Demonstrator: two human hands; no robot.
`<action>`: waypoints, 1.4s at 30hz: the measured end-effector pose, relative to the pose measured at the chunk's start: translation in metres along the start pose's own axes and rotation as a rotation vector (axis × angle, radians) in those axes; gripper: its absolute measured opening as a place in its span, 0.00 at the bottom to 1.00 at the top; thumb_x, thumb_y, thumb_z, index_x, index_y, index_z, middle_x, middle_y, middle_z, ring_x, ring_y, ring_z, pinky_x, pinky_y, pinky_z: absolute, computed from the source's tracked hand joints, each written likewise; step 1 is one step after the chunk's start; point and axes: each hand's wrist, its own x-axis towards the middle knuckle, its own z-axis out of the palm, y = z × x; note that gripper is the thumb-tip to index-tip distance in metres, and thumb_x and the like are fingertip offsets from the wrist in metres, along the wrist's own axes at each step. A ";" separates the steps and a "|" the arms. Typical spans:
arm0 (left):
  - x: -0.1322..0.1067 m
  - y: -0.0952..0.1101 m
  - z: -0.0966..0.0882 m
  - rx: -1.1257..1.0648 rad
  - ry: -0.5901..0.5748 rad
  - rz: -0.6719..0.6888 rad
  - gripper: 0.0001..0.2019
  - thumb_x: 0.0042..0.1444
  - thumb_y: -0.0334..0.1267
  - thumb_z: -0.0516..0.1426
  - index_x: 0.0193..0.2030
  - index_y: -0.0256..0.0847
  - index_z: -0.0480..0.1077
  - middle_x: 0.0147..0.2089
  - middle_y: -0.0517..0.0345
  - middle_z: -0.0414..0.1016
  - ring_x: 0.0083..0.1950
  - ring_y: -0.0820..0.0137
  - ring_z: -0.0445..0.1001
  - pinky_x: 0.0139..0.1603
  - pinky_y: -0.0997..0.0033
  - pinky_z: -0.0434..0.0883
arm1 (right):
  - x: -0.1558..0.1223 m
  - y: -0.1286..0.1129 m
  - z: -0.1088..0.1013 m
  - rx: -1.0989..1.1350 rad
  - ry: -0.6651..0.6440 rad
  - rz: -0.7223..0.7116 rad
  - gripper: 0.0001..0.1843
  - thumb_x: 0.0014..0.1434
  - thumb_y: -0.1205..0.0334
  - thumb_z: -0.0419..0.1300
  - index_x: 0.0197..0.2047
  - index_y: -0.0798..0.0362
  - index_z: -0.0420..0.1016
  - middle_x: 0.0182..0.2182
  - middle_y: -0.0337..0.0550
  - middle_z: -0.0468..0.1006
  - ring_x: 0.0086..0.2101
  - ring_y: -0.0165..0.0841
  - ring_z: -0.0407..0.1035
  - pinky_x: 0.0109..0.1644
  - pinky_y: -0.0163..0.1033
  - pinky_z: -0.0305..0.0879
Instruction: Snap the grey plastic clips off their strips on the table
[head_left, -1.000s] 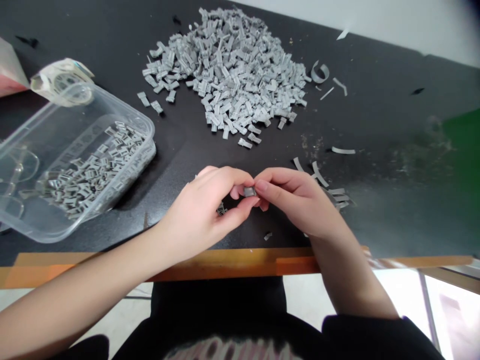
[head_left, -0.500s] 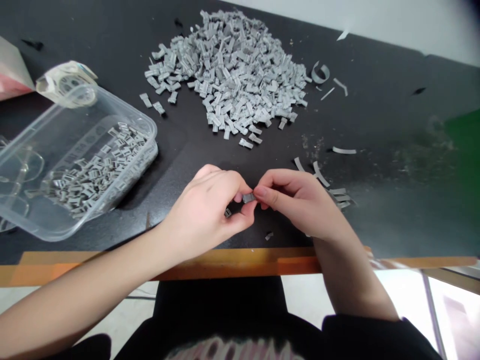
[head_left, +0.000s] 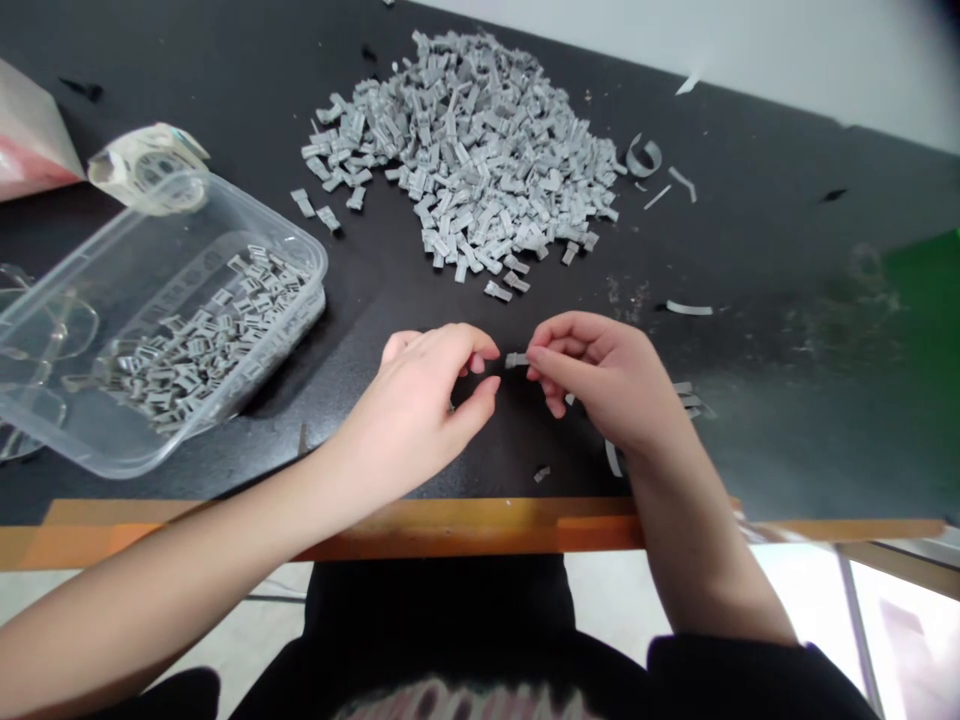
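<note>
My right hand (head_left: 600, 385) pinches a small grey plastic piece (head_left: 516, 360) between thumb and forefinger, just above the black table (head_left: 750, 250). My left hand (head_left: 420, 400) is right beside it, fingers curled with thumb and forefinger slightly apart, no longer touching the piece. A large pile of similar grey pieces (head_left: 472, 170) lies farther back on the table. A clear plastic tub (head_left: 150, 320) at the left holds several more grey pieces.
A roll of tape (head_left: 146, 165) sits behind the tub. Thin grey strips (head_left: 686, 308) and offcuts lie to the right of my hands. A small scrap (head_left: 541, 473) lies near the table's orange wooden front edge (head_left: 465, 525). A green patch is at far right.
Both hands held the grey piece together before. Now my left hand has let go and the right hand alone holds it, slightly higher on the table.
</note>
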 end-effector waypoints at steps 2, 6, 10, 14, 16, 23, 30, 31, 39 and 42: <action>0.000 0.000 0.000 0.024 -0.005 -0.005 0.06 0.65 0.34 0.55 0.47 0.41 0.70 0.39 0.60 0.76 0.41 0.66 0.75 0.53 0.60 0.65 | 0.000 0.001 0.001 0.024 0.079 -0.091 0.03 0.57 0.68 0.66 0.33 0.54 0.76 0.22 0.35 0.77 0.18 0.24 0.68 0.21 0.30 0.63; -0.001 -0.001 0.001 0.093 -0.037 0.002 0.07 0.66 0.33 0.54 0.49 0.40 0.70 0.42 0.58 0.78 0.44 0.65 0.76 0.55 0.57 0.62 | 0.002 0.003 0.001 -0.006 0.188 -0.206 0.06 0.56 0.72 0.64 0.33 0.52 0.75 0.22 0.32 0.75 0.19 0.24 0.67 0.22 0.30 0.63; -0.001 -0.001 0.001 0.159 -0.075 0.031 0.06 0.67 0.33 0.54 0.47 0.39 0.71 0.43 0.57 0.79 0.45 0.63 0.75 0.56 0.56 0.60 | 0.005 0.005 -0.003 -0.096 0.211 -0.184 0.13 0.52 0.75 0.64 0.40 0.50 0.76 0.21 0.29 0.73 0.19 0.25 0.64 0.22 0.30 0.60; -0.001 -0.002 0.000 0.180 -0.058 0.045 0.06 0.68 0.33 0.53 0.46 0.39 0.71 0.43 0.57 0.79 0.45 0.63 0.75 0.55 0.57 0.60 | 0.004 0.007 -0.002 -0.068 0.282 -0.333 0.09 0.60 0.69 0.63 0.42 0.48 0.76 0.26 0.33 0.77 0.24 0.29 0.72 0.26 0.33 0.67; 0.000 -0.002 0.000 0.183 -0.056 0.050 0.06 0.68 0.33 0.53 0.46 0.39 0.71 0.44 0.57 0.79 0.46 0.63 0.75 0.55 0.57 0.60 | 0.003 0.007 -0.001 -0.033 0.339 -0.461 0.08 0.64 0.63 0.63 0.47 0.45 0.76 0.39 0.39 0.83 0.34 0.33 0.78 0.30 0.35 0.72; 0.000 -0.003 0.001 0.188 -0.072 0.059 0.07 0.68 0.33 0.53 0.45 0.39 0.72 0.44 0.57 0.79 0.46 0.63 0.75 0.55 0.57 0.60 | 0.006 0.009 -0.011 -0.079 0.368 -0.500 0.12 0.63 0.63 0.65 0.50 0.42 0.78 0.50 0.41 0.82 0.44 0.37 0.80 0.39 0.40 0.76; 0.002 -0.009 -0.003 0.334 -0.052 0.025 0.11 0.64 0.29 0.51 0.47 0.38 0.73 0.48 0.52 0.78 0.50 0.58 0.75 0.56 0.54 0.65 | 0.006 0.000 -0.031 -0.594 0.435 -0.339 0.05 0.60 0.66 0.63 0.39 0.49 0.80 0.35 0.42 0.82 0.35 0.38 0.76 0.42 0.44 0.71; 0.002 -0.010 -0.004 0.402 -0.055 0.007 0.12 0.63 0.28 0.51 0.48 0.38 0.73 0.49 0.50 0.77 0.51 0.55 0.75 0.55 0.52 0.66 | 0.006 -0.001 -0.035 -0.708 0.429 -0.282 0.05 0.60 0.66 0.63 0.39 0.50 0.80 0.33 0.43 0.82 0.34 0.39 0.76 0.42 0.45 0.70; 0.003 -0.014 -0.006 0.664 -0.104 -0.111 0.15 0.68 0.42 0.54 0.52 0.30 0.70 0.48 0.41 0.72 0.51 0.47 0.77 0.50 0.51 0.76 | 0.007 0.005 -0.046 -1.163 0.342 -0.062 0.11 0.59 0.63 0.61 0.45 0.54 0.78 0.39 0.50 0.79 0.37 0.43 0.73 0.39 0.44 0.64; 0.001 -0.014 -0.007 0.569 -0.138 -0.091 0.15 0.66 0.39 0.56 0.55 0.34 0.69 0.50 0.44 0.73 0.52 0.50 0.77 0.51 0.52 0.76 | 0.007 0.009 -0.039 -1.151 0.296 -0.066 0.13 0.55 0.71 0.58 0.44 0.53 0.77 0.36 0.47 0.79 0.35 0.40 0.72 0.39 0.42 0.63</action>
